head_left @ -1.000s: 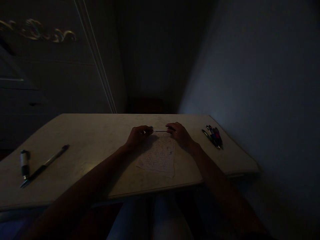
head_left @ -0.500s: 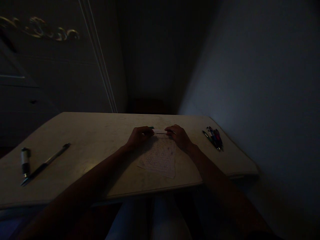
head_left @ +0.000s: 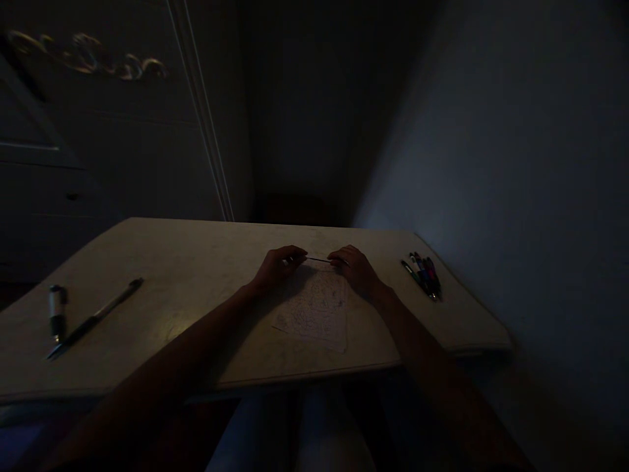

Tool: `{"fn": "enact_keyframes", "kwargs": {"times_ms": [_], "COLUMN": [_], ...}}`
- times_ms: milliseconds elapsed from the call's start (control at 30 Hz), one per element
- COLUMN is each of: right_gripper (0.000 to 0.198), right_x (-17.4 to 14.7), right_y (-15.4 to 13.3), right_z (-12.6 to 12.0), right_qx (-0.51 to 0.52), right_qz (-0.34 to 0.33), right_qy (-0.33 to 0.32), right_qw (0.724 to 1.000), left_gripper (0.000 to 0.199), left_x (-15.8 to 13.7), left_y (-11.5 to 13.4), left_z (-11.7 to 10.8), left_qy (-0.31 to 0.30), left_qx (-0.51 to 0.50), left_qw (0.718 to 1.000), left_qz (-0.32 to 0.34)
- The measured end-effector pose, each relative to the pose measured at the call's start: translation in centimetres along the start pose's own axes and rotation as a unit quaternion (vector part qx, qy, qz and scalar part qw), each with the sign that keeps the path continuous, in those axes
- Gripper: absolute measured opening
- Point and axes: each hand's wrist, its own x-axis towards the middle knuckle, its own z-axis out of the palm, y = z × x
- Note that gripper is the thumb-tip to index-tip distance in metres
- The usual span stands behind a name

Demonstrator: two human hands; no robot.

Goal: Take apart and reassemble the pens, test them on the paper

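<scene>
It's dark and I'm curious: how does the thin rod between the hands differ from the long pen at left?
The thin rod spans between the left hand and right hand; the long pen lies on the table. The rod looks slimmer than the pen. The rod runs nearly level; the pen slants. Both look narrow.

Left hand and right hand hide both ends of the thin rod; marks on the paper are indistinct.

Bare left forearm slants in from eight o'clock, bare right forearm from four o'clock, left hand pinches toward three o'clock, right hand pinches toward nine, fingers bent, hands near, not touching.
</scene>
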Motion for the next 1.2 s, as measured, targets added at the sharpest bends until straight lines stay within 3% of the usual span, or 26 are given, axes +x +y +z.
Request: {"fn": "enact_keyframes", "kwargs": {"times_ms": [600,800,967,1067,1200], "right_gripper": [0.017,0.017,0.017,0.018,0.018], "right_x": [-0.1,-0.2,-0.3,-0.3,-0.3], "right_y": [-0.3,0.1,0.7,0.7,0.5], "right_z": [-0.1,-0.5,-0.8,-1.0,-1.3], "right_qx": [0.056,0.060,0.066,0.069,0.068], "right_qz": [0.030,0.045,0.065,0.077,0.084], "right_qy": [0.031,0.064,0.100,0.102,0.109], "right_qw": [0.997,0.995,0.991,0.989,0.988], "left_gripper": [0.039,0.045,0.037,0.031,0.031], "left_x": [-0.2,0.2,0.4,0.5,0.7], "left_y": [0.0,-1.1,-1.4,-1.5,-1.3], "left_z": [-0.6,-1.3,-1.9,-2.3,-3.0], "left_qy": [-0.043,-0.007,-0.002,-0.018,-0.030], "left_qx": [0.031,0.195,0.357,0.389,0.369], "left_qw": [0.999,0.979,0.934,0.921,0.929], "left_qz": [0.006,0.064,0.002,-0.026,-0.022]}}
